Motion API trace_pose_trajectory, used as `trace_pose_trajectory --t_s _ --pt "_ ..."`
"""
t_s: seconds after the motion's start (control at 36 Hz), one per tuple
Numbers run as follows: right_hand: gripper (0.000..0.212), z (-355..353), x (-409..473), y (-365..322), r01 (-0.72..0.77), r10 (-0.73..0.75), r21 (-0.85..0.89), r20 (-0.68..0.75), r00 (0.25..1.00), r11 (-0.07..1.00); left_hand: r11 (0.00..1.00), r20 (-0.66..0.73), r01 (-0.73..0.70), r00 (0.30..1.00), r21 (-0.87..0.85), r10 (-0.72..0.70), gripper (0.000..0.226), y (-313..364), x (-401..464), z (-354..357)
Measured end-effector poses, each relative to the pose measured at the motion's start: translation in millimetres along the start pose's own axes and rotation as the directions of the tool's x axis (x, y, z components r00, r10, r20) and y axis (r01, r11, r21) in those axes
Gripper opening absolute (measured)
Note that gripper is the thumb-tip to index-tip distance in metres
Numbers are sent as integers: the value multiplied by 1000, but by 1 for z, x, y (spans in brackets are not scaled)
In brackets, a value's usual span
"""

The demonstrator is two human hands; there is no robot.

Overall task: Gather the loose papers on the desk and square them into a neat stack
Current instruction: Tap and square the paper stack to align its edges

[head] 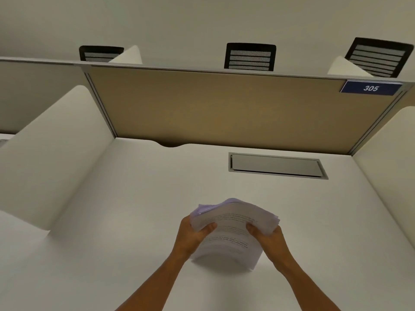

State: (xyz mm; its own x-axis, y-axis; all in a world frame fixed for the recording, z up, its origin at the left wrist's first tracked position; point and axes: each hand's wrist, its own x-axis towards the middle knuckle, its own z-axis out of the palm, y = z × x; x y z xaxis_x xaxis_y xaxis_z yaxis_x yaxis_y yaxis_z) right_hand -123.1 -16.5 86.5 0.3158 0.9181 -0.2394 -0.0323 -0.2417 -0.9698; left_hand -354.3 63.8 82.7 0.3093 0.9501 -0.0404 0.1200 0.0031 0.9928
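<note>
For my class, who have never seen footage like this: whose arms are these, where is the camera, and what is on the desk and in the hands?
There is no machine here. A person wears a wide-angle camera on the head, so you look forward and down along their own bare arms. The left hand and right hand grip a bundle of printed papers by its two sides. The sheets bow and their far edges are fanned, not yet squared. The bundle's lower edge seems to rest on the white desk. The desk also has a closed grey cable hatch. Behind stands a tan divider panel with a blue label reading 305.
</note>
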Motion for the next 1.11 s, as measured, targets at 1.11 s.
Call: trace_pose_trajectory --t_s 1.11 --pt "26 -29 4 0 -17 17 -15 -1 1000 1000 987 -142 96 983 -130 -114 42 -16 -10 8"
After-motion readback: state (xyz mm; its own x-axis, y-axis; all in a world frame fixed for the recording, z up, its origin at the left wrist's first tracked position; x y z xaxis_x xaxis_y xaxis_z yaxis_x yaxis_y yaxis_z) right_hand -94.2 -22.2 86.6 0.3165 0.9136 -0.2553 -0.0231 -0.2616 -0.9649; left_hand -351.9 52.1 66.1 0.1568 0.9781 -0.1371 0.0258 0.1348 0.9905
